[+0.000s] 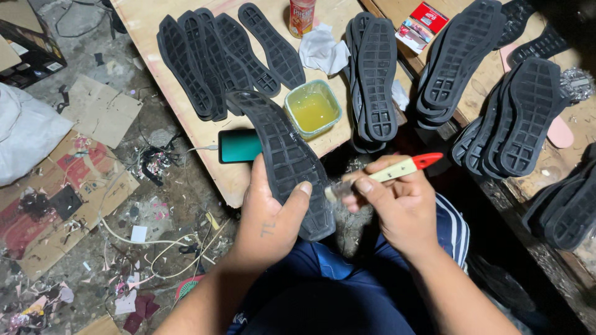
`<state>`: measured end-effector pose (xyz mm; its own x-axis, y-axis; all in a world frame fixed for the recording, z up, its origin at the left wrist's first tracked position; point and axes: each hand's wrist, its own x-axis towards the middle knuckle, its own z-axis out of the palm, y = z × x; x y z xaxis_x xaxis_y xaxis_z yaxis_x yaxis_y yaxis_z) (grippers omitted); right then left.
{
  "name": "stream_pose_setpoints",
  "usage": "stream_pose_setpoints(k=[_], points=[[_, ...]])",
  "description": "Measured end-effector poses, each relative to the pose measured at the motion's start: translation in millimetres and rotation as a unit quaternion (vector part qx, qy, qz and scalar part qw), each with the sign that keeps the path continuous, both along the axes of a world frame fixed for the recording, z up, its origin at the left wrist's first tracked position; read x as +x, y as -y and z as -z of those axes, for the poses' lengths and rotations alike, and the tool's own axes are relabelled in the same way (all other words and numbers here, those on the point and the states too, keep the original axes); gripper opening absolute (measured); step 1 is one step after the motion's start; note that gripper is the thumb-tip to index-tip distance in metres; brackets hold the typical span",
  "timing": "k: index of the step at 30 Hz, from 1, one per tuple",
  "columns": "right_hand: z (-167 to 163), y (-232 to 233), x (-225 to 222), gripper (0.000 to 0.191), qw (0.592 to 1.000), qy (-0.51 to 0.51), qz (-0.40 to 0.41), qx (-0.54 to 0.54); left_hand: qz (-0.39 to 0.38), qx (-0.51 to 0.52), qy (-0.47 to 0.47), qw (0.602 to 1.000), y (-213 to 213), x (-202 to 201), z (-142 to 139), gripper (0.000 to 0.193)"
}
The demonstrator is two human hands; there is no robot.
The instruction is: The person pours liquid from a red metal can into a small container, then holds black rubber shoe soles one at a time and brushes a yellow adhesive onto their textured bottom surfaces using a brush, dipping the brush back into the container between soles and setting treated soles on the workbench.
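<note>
My left hand (267, 214) grips a black rubber shoe sole (282, 155) from below, thumb pressed on its tread side, the sole pointing away from me. My right hand (397, 208) holds a small brush (391, 172) with a cream handle and red end; its bristle tip touches the sole's right edge near my left thumb. Just beyond the sole, a square green-rimmed container of yellow glue (313, 108) sits on the wooden board (186, 118).
Several black soles (211, 59) lie fanned on the board, more stacked at centre (375, 77) and right (528, 115). A phone (239, 146), a can (302, 15), crumpled tissue (323, 53) and a small red box (422, 25) are nearby. Cardboard and scraps litter the floor on the left.
</note>
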<state>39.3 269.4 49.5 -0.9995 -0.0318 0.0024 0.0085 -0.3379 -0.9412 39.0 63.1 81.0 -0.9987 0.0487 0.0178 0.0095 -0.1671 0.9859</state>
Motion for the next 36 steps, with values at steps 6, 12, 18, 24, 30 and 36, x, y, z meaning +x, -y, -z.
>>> stream_pose_setpoints(k=[6,12,18,24,30,36], points=[[-15.1,-7.0,8.8,0.019,0.979,-0.105,-0.063,0.164,-0.001,-0.037,0.016,0.999,4.6,-1.2,-4.4,0.052],[-38.7,-4.2,4.2,0.018,0.933,-0.231,-0.063,0.268,0.013,-0.089,0.016,0.996,6.2,-0.1,-4.3,0.048],[-48.2,-0.9,18.2,0.016,0.901,-0.225,-0.112,0.353,-0.023,0.041,0.03,0.998,7.7,-5.9,10.2,0.048],[-44.8,-12.7,29.7,0.022,0.934,-0.212,-0.101,0.27,-0.028,0.004,-0.002,1.0,8.5,-5.8,18.3,0.053],[-38.0,-9.6,33.9,0.021,0.93,-0.224,-0.121,0.263,-0.044,0.005,-0.029,0.999,7.7,-6.8,15.4,0.058],[-43.7,-3.1,21.5,0.021,0.898,-0.305,-0.08,0.307,-0.021,-0.019,-0.007,1.0,7.2,-2.7,12.8,0.061]])
